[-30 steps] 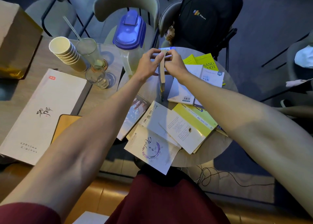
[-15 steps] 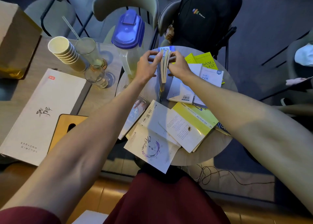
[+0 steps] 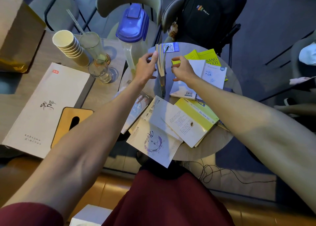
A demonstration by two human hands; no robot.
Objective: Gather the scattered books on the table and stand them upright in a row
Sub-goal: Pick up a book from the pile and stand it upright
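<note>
Action at the far side of the round table (image 3: 220, 140): the upright books (image 3: 160, 60) stand on edge in a thin clutch, their tops fanning slightly apart. The left hand (image 3: 147, 67) is right up against them, thumb and fingertips pressed to the left cover, steadying it, not wrapped round it. The right hand (image 3: 183, 68) is off the books, just beside them on the other side. Its fingers are loosely curled and hold nothing, and it hovers over a white book with a barcode (image 3: 205, 77) that lies flat. A yellow book (image 3: 203, 56) lies flat beyond that one, partly underneath it.

Nearer the person, more lie flat and overlapping: a yellow-and-white book (image 3: 191, 121), a white book with a purple emblem (image 3: 153, 140) jutting over the table's near edge, and a dark-covered book (image 3: 136, 111) partly hidden by the left forearm. Just past the upright books sits a blue QR card (image 3: 171, 47). Off to the left stand a pitcher with a blue lid (image 3: 132, 25), a stack of paper cups (image 3: 68, 44) and a glass (image 3: 100, 71). A black backpack (image 3: 210, 15) sits on the chair beyond.
</note>
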